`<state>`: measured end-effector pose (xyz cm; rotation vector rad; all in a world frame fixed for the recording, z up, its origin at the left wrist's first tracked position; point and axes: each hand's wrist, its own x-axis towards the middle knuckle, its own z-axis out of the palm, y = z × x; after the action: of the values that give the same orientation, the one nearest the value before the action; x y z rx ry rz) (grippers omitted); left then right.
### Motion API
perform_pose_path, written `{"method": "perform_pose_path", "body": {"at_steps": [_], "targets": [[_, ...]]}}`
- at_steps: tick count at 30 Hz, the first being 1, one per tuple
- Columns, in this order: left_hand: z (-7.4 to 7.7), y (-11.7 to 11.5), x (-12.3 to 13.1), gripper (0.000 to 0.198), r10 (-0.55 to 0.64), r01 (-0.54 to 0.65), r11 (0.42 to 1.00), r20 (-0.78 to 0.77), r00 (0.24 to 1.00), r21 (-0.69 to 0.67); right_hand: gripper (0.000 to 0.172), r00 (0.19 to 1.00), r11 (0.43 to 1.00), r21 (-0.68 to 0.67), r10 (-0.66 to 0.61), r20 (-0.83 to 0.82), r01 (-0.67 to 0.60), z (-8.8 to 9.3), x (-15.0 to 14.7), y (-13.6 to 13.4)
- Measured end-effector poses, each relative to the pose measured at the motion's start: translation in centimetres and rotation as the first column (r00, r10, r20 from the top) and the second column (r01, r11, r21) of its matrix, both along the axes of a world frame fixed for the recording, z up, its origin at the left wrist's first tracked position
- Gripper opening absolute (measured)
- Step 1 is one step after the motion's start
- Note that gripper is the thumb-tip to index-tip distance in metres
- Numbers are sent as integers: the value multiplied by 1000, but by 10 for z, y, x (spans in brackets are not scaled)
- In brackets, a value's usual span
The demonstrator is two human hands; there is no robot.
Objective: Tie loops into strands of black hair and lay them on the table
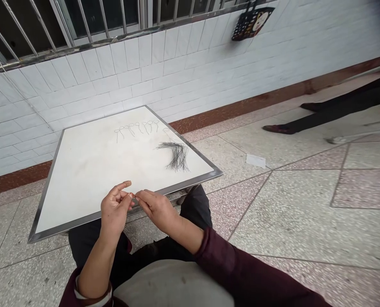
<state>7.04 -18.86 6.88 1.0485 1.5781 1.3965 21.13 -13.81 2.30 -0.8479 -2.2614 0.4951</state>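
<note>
My left hand (114,207) and my right hand (156,209) meet fingertip to fingertip over the near edge of the white-topped table (87,170). Both pinch with thumb and index finger; whatever lies between the tips is too small to make out. A loose bundle of thin dark wires (178,157) lies on the tabletop to the right, beyond my right hand. Farther back, several thin wire pieces with looped ends (137,124) are laid in a row.
A grey metal rim (190,184) borders the table, and my knees are under its near side. Behind it rises a white tiled wall (122,81) with barred windows. A dotted bag (252,23) hangs there. Another person's legs (330,104) and a white paper (255,160) are on the right.
</note>
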Motion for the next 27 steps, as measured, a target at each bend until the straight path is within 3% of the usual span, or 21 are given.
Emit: {"method": "perform_pose_path", "body": {"at_steps": [14,23,27], "targets": [[7,1,-19,50,105,-108,993,-54,993,-57,6,984,961,242,102,145,-136,-31,5,-5],[6,2,-28,46,128,-128,992,-13,992,-19,16,989,964,244,77,127,-107,-40,10,-7],[4,2,-28,47,161,-161,987,32,986,11,17,998,983,180,24,65,-36,-42,9,-9]]}}
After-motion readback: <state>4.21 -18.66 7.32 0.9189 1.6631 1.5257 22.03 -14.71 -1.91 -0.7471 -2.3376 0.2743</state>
